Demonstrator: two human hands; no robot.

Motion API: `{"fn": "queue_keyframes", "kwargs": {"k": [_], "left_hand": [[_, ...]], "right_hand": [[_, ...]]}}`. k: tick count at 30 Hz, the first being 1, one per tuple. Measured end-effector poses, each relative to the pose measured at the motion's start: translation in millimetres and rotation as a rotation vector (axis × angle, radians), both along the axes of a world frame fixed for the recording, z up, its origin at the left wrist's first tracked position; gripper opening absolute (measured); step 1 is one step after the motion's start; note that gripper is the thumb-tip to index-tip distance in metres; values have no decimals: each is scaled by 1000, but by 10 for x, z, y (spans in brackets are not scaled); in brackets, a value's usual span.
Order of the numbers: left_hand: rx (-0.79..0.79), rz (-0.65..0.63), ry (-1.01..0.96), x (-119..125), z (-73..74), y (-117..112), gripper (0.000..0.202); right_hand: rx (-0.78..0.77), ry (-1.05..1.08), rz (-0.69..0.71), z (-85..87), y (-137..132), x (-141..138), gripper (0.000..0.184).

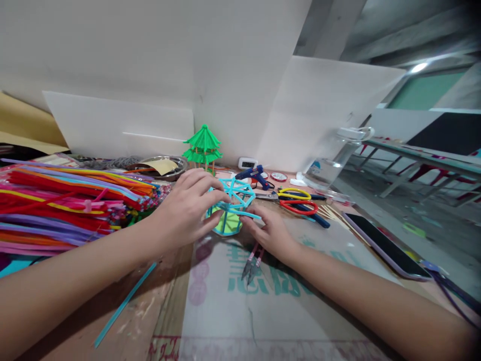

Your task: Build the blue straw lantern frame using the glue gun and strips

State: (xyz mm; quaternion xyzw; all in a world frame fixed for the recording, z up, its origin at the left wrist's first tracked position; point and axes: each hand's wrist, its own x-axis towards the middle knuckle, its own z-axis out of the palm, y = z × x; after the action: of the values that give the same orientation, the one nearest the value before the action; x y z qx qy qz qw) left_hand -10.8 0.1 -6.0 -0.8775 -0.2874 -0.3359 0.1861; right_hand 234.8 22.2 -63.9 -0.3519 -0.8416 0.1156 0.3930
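Note:
A small light-blue pipe-cleaner frame point(240, 204) stands on the sheet between my hands, with spokes across its top, uprights below and a yellow-green base point(228, 224). My left hand point(191, 205) is closed around its left side, fingers over the upper rim and thumb lower down. On the right side, my right hand point(271, 233) pinches a blue pipe cleaner point(251, 215) that lies along the frame's upper edge; whether it is joined there I cannot tell. Thread snips point(252, 265) lie just under my right hand. Behind the frame stands a green pagoda model point(204, 145).
Bundles of coloured pipe cleaners point(67, 205) fill the left side. A loose blue strip point(126, 303) lies nearer. Behind are a metal bowl point(176, 168), a glue gun point(257, 175) and scissors point(296, 205). A bottle point(330, 160) and a phone point(385, 244) are at right.

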Motion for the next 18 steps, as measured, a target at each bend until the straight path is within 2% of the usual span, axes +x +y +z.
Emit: {"fn": "queue_keyframes", "kwargs": {"k": [7, 18], "left_hand": [[13, -18, -19, 31, -44, -1, 13], [107, 22, -36, 48, -100, 34, 8]], "right_hand": [[-4, -4, 0, 31, -20, 9, 17], [-11, 7, -1, 25, -4, -11, 17]]}}
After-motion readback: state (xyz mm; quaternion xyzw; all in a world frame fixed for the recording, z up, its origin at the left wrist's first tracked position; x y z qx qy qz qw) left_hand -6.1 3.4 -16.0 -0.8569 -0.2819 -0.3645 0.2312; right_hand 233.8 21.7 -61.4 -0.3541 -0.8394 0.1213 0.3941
